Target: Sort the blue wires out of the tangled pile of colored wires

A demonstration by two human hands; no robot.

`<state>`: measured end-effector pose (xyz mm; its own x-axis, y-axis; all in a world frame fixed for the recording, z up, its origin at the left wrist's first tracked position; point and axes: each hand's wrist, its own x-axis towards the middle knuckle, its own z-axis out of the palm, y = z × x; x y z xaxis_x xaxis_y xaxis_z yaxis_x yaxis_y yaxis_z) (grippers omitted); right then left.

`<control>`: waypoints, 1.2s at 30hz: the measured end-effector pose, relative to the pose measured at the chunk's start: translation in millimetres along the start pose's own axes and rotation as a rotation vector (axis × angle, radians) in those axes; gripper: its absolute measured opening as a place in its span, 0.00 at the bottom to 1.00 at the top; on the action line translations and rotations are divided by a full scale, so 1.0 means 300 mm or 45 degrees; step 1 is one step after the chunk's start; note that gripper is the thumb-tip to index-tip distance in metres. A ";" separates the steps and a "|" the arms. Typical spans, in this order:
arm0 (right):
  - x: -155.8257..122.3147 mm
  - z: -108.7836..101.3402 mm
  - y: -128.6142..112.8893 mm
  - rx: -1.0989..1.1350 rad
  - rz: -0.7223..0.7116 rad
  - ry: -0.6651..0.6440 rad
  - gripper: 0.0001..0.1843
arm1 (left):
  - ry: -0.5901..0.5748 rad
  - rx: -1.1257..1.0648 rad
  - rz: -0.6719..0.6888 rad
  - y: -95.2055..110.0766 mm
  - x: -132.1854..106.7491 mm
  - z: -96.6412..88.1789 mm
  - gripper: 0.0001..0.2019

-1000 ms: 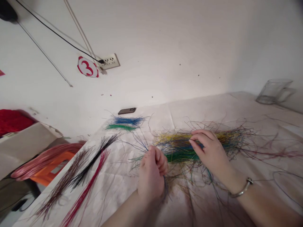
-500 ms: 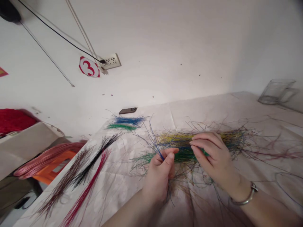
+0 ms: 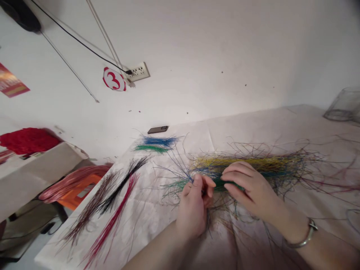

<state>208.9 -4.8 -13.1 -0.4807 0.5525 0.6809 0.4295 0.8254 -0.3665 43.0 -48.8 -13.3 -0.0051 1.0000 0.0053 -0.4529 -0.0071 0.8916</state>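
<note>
A tangled pile of thin coloured wires (image 3: 270,165), yellow, green and blue, lies across the white-covered table (image 3: 253,123). My left hand (image 3: 194,208) is closed at the pile's left end, thumb and fingers pinched on a small bunch of blue wires that stick up and fan out from it. My right hand (image 3: 247,185), with a metal bracelet (image 3: 305,236) on the wrist, rests on the pile just to the right, its fingers curled onto the green wires.
Sorted bundles lie at the left: dark red, black and red wires (image 3: 112,202), and blue and green ones (image 3: 156,144) further back by a dark phone (image 3: 158,129). A clear jug (image 3: 343,108) stands far right. An orange stool (image 3: 75,191) with pink wire coils sits beside the table.
My left hand has moved right and forward to the pile's left end and now pinches blue wires. My right hand has shifted slightly down onto the green wires. The view has tilted a little.
</note>
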 end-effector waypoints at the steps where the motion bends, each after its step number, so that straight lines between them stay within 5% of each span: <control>1: -0.002 -0.002 0.014 -0.019 0.049 0.049 0.06 | 0.001 -0.041 0.040 0.008 -0.002 0.003 0.21; 6: -0.015 -0.001 0.066 -0.070 0.221 0.191 0.06 | -0.227 -0.481 -0.070 0.071 -0.008 0.000 0.23; 10: -0.011 0.004 0.020 0.038 0.120 0.011 0.10 | -0.386 -0.731 -0.251 0.097 -0.007 -0.017 0.23; 15: -0.003 0.006 0.004 0.026 0.049 -0.141 0.09 | -0.282 -0.647 -0.191 0.093 -0.009 0.001 0.23; 19: -0.022 0.010 0.106 -0.183 0.284 0.002 0.08 | -0.189 -0.551 -0.278 0.075 -0.001 0.010 0.20; 24: -0.051 0.033 0.194 -0.434 0.509 -0.189 0.06 | -0.143 -0.531 -0.490 0.037 0.015 -0.011 0.18; 36: -0.045 0.040 0.180 -0.529 0.544 -0.265 0.04 | -0.130 -0.413 -0.496 0.001 0.019 -0.017 0.17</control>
<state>229.3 33.7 -49.8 -0.3220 0.8691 0.3755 0.8573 0.4359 -0.2737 38.3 -43.0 -15.3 0.2985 0.9236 -0.2404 -0.6572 0.3816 0.6500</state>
